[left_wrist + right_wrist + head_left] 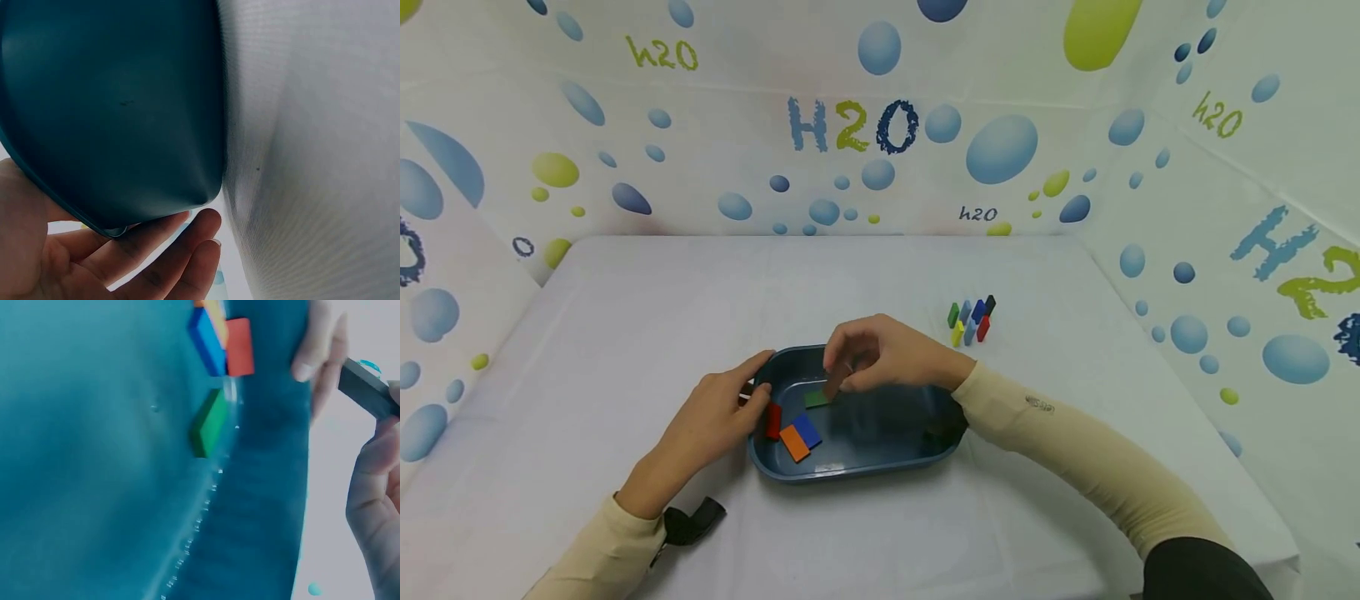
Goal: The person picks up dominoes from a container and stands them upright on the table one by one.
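Observation:
A dark blue tray [880, 437] stands on the table. My left hand [715, 412] grips its left end, the thumb over the rim and the fingers around the outer wall, as the left wrist view shows. Above the tray's far side, my right hand [891, 354] pinches a dark domino block [364, 389] between thumb and fingers. Inside the tray, towards its left end, lie a red domino [773, 422], an orange domino [794, 443], a blue domino [807, 431] and a green domino [816, 399]. The orange and blue ones touch.
Behind the tray to the right, several upright dominoes [972, 322] in mixed colours stand close together in two rows. A white cloth [715, 292] covers the table. Printed curtains [760, 183] hang along the back and sides.

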The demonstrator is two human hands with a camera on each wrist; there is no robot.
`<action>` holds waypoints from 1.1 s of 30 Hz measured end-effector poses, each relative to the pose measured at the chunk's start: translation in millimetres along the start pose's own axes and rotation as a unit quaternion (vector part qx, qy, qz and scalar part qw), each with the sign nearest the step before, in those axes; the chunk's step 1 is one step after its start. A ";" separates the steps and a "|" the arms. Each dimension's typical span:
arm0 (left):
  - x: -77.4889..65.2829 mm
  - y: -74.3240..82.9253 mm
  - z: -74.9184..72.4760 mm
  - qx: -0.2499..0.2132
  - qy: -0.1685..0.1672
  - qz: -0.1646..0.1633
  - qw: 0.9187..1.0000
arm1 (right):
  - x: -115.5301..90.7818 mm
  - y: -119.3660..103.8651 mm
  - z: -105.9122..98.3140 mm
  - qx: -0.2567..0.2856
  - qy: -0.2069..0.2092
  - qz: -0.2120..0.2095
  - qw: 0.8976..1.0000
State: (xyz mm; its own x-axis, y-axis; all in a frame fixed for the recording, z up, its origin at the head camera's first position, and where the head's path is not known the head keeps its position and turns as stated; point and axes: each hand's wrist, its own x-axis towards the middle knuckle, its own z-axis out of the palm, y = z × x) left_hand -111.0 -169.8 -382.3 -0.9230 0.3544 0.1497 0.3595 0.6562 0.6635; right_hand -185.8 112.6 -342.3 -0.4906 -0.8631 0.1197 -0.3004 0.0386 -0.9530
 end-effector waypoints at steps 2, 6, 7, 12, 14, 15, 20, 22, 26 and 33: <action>-0.2 0.3 0.0 0.001 0.000 -0.001 1.000 | -4.2 -5.9 -4.3 0.007 0.023 -0.001 1.000; -0.8 1.6 -0.3 0.002 0.001 -0.002 1.000 | -15.1 -15.6 -14.0 0.025 0.064 -0.006 0.998; -0.9 2.0 -0.4 0.001 0.001 -0.003 1.000 | -18.2 -17.4 -16.8 0.030 0.073 -0.007 0.997; -1.4 2.3 -0.5 0.002 0.001 -0.002 1.000 | -34.6 -25.8 -30.2 0.049 0.109 -0.013 0.993; -1.2 1.8 -0.4 0.004 0.000 -0.003 1.000 | -40.5 -28.5 -34.4 0.050 0.119 -0.016 0.992; -1.1 1.3 -0.3 0.006 0.000 -0.003 1.000 | -43.2 -29.6 -36.4 0.048 0.124 -0.017 0.991; -0.8 0.7 -0.2 0.006 0.000 -0.002 1.000 | -54.1 -32.5 -43.8 0.034 0.144 -0.025 0.989; -1.0 1.2 -0.5 0.005 0.001 0.000 1.000 | -57.8 -32.4 -46.7 0.029 0.153 -0.026 0.987; -1.2 1.8 -0.7 0.002 0.002 0.001 1.000 | -66.3 -30.7 -53.6 0.018 0.177 -0.025 0.984; -0.3 0.5 -0.2 0.005 0.001 0.002 1.000 | -85.7 -27.9 -65.2 -0.008 0.237 -0.006 0.971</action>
State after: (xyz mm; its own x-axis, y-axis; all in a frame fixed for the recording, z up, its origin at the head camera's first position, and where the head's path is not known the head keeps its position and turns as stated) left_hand -110.6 -169.7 -381.9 -0.9218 0.3554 0.1546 0.3649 0.6612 0.6555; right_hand -188.7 218.3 -307.8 -0.8073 -0.5351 0.2489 -0.3188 0.0405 -0.9469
